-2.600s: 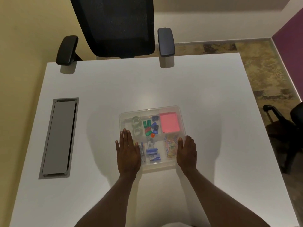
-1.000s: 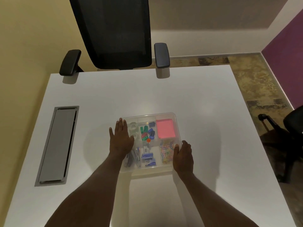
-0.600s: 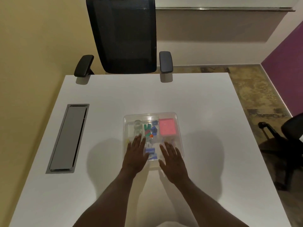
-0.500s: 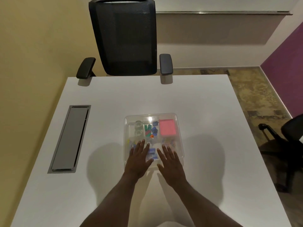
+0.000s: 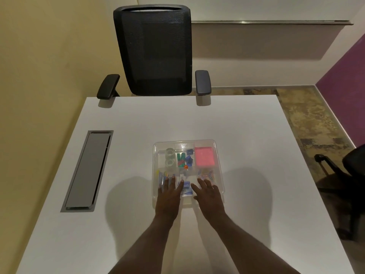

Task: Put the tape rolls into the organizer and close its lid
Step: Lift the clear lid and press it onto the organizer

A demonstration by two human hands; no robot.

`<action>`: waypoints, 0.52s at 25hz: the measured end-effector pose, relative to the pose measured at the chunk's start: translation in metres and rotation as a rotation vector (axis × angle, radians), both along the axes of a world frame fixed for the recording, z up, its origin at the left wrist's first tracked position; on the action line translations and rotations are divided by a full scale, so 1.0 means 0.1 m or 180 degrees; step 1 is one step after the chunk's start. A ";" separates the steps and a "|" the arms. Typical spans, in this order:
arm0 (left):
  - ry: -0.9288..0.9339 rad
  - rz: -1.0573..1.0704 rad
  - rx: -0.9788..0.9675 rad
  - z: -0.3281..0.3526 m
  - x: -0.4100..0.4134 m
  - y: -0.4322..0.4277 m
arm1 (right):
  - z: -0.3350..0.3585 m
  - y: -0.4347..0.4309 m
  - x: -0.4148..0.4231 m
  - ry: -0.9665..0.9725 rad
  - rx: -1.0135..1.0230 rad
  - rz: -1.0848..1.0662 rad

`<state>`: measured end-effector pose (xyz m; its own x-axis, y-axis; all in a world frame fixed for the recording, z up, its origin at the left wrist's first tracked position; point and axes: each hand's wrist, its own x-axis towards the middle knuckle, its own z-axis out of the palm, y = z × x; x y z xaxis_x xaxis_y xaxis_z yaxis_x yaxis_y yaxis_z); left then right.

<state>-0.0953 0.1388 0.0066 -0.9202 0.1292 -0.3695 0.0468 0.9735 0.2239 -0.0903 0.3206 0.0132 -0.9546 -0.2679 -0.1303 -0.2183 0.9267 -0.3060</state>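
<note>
A clear plastic organizer (image 5: 218,155) lies on the white table with its transparent lid down over the compartments. Two clear tape rolls (image 5: 169,157) sit one behind the other in its far-left compartment. My left hand (image 5: 168,196) rests flat, fingers spread, on the lid's near-left part. My right hand (image 5: 209,196) lies flat on the near-right part beside it. Neither hand holds anything. The near edge of the organizer is hidden under my palms.
Other compartments hold a pink sticky-note pad (image 5: 204,156), coloured clips (image 5: 184,159) and paper clips (image 5: 206,174). A grey cable hatch (image 5: 88,171) is set into the table at left. A black office chair (image 5: 156,52) stands behind the far edge, another chair (image 5: 351,165) at right.
Both hands moved from the organizer's left and right sides onto the near part of its lid, side by side. The camera view tilted up, showing more of the chair.
</note>
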 end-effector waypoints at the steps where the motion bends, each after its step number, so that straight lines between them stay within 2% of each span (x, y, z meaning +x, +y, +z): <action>1: -0.0020 0.0019 0.0027 0.01 -0.05 0.00 | 0.00 -0.01 -0.05 0.0001 -0.0007 -0.0029; 13: 0.0141 0.0104 0.0297 -0.06 -0.98 -0.11 | -0.09 -0.16 -0.98 -0.0172 0.0035 -0.0241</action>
